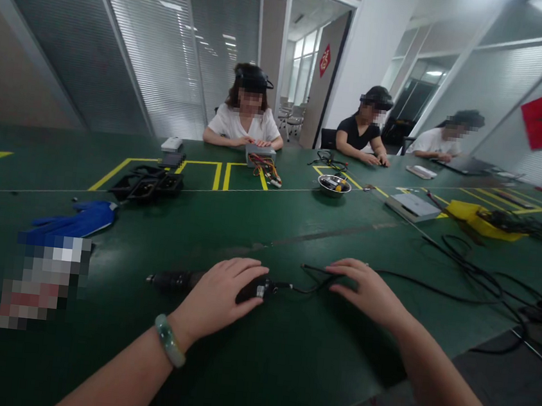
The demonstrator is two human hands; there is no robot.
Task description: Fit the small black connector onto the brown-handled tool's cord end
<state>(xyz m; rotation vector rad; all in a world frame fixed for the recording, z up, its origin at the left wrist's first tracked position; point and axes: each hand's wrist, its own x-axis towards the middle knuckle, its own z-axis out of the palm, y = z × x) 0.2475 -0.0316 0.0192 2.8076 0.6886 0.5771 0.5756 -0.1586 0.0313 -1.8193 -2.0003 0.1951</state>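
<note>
A black electric screwdriver [173, 280] lies on the green table, its tip pointing left and its cable leaving on the right. My left hand [222, 295] rests over the body of the screwdriver, fingers on top and thumb on the near side. A green bangle is on my left wrist. Black cable [403, 279] runs across the table to the right. My right hand [363, 290] is at this cable, thumb and fingers around it, just right of the screwdriver's cable end.
Blue glove [80, 220] and a blurred-out item lie left. Farther back are black plastic parts [149, 184], a power supply with wires [260, 157], a metal bowl [333, 191], a white box [412, 206] and a yellow bin [473, 218]. Several people sit across the table [230, 218].
</note>
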